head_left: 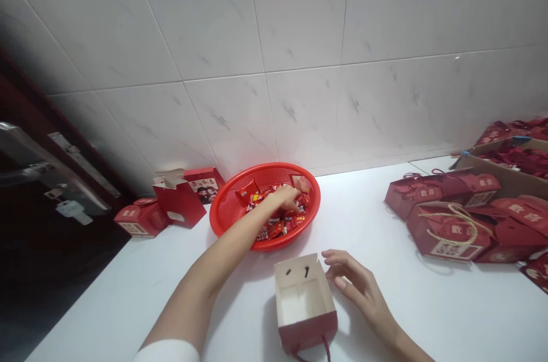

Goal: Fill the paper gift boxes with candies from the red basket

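Note:
My left hand reaches into a red plastic basket and touches the wrapped candies in it. Its fingers are bent downward and look apart, with the tips partly hidden among the wrappers. In front of me stands a small red gift box with its top open, showing a white inside that holds nothing visible. A dark red cord hangs from its near side. Just right of this box, my right hand is open with its fingers loosely curved, close to the box's wall.
Closed red gift boxes with cord handles stand on the right. Behind them is a cardboard carton of red items. More red boxes stand left of the basket. A tiled wall bounds the white table; a door with keys is at far left.

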A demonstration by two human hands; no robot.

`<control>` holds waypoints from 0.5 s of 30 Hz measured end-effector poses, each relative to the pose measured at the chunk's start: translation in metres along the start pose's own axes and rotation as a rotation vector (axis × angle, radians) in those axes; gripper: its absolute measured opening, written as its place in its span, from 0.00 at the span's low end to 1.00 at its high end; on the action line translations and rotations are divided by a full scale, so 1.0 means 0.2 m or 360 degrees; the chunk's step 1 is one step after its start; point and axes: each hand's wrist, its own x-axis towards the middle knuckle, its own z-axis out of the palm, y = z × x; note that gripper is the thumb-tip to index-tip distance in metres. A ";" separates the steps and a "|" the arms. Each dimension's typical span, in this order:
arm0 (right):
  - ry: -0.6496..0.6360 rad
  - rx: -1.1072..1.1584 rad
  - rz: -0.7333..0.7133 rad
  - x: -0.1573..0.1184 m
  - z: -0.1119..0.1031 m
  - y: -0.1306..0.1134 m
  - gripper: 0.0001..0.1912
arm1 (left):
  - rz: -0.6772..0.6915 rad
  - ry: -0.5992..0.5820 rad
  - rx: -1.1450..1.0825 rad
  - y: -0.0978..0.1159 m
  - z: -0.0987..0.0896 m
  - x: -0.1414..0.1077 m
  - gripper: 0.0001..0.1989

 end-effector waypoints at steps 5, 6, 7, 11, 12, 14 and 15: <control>-0.0037 -0.0085 -0.0060 0.00 0.00 0.00 0.14 | 0.0034 -0.0032 -0.0156 0.01 0.01 0.00 0.13; -0.0037 -0.0097 -0.0067 0.00 0.01 0.00 0.14 | 0.0055 -0.0039 -0.0208 0.00 0.01 -0.01 0.10; -0.0035 -0.0105 -0.0071 0.00 0.01 0.00 0.15 | 0.0083 -0.0034 -0.0265 -0.01 0.00 -0.02 0.09; -0.0018 -0.0095 -0.0063 0.00 0.01 -0.01 0.15 | 0.0202 0.0108 -0.0478 -0.06 -0.06 -0.08 0.20; 0.0000 -0.0077 -0.0048 0.00 0.00 -0.01 0.16 | 0.0235 0.0173 -0.0550 -0.08 -0.08 -0.10 0.24; 0.0082 -0.0027 0.0015 0.01 0.00 -0.01 0.17 | 0.0318 0.0328 -0.0781 -0.10 -0.12 -0.16 0.29; 0.0142 -0.0007 0.0056 0.02 -0.01 -0.01 0.17 | 0.0363 0.0403 -0.0933 -0.10 -0.14 -0.20 0.30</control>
